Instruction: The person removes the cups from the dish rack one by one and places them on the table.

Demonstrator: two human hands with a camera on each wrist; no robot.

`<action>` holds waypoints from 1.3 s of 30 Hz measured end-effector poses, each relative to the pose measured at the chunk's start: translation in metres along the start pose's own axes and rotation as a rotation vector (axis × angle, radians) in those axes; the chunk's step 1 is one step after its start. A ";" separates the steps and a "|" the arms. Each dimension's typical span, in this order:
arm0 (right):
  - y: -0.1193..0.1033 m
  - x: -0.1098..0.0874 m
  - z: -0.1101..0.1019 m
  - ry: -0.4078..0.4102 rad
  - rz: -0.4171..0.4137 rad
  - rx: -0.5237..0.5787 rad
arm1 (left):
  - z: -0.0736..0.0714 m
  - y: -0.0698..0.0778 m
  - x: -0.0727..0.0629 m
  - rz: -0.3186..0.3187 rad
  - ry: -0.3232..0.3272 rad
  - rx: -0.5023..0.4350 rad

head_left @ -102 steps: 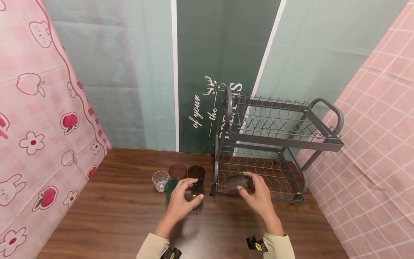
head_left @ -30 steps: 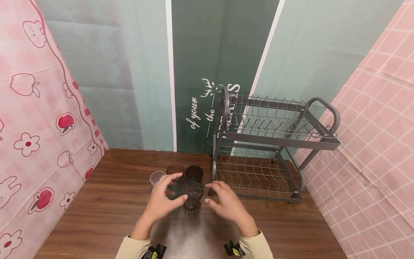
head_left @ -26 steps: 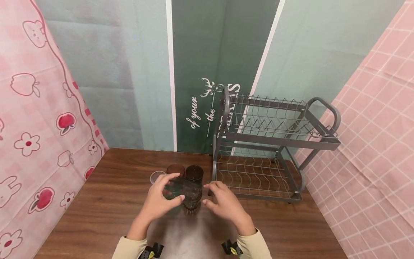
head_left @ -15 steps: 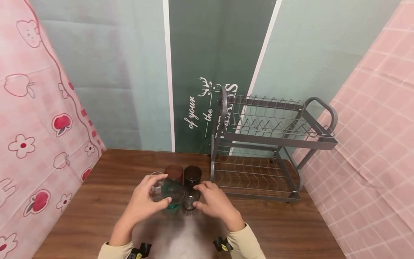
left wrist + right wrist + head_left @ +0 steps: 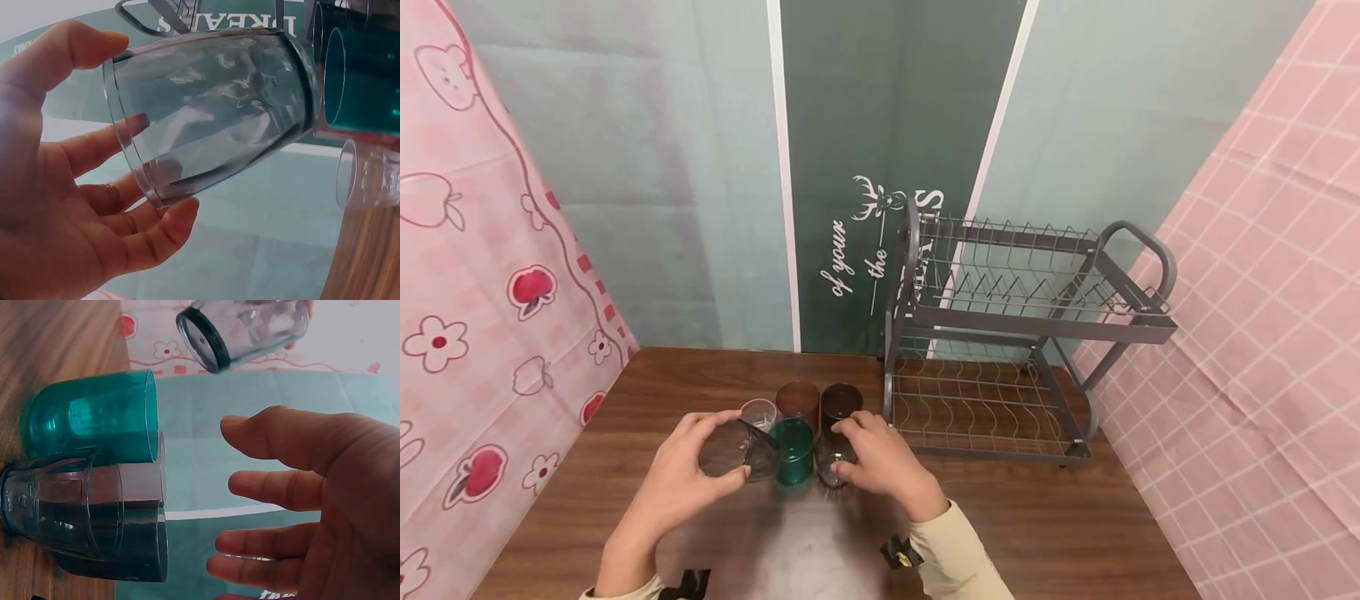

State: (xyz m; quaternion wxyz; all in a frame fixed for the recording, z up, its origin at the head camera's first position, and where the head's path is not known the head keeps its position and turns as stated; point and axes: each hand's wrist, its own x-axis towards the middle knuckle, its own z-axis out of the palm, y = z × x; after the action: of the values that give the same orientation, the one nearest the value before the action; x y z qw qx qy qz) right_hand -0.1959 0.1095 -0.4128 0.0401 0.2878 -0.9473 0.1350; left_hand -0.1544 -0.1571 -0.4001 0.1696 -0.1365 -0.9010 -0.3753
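Observation:
My left hand [image 5: 681, 462] holds a smoky clear glass tumbler [image 5: 212, 112] near its rim, thumb on one side and fingers on the other. The tumbler lies tilted on its side in the air, thick base towards the other glasses. My right hand [image 5: 887, 458], fingers spread and relaxed, hovers by a grey glass [image 5: 56, 506]; a gap shows between them in the right wrist view. Beside that glass stands a teal glass [image 5: 793, 458]. Behind these two are a reddish-brown glass [image 5: 797, 400], a dark brown glass [image 5: 841, 398] and a small clear glass [image 5: 758, 413].
A two-tier grey metal dish rack [image 5: 1037, 321] stands on the right of the wooden table [image 5: 1000, 517]. Green cloth [image 5: 842, 108] hangs behind. Pink cloth screens both sides, with a floral one [image 5: 482, 333] at left.
The tumbler was in my right hand over the rack's lower tier, then between both hands. Now my left hand has carried it left, and my right hand has come left to the grey glass.

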 end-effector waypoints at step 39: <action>-0.005 0.026 0.023 -0.035 0.016 -0.023 | 0.049 -0.058 0.006 -0.128 -0.120 0.041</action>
State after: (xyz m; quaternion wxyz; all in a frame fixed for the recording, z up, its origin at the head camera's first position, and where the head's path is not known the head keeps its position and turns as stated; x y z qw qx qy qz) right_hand -0.2152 0.0853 -0.4301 0.0260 0.2821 -0.9516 0.1192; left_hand -0.1913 -0.1607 -0.4667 0.0939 -0.0973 -0.9239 -0.3579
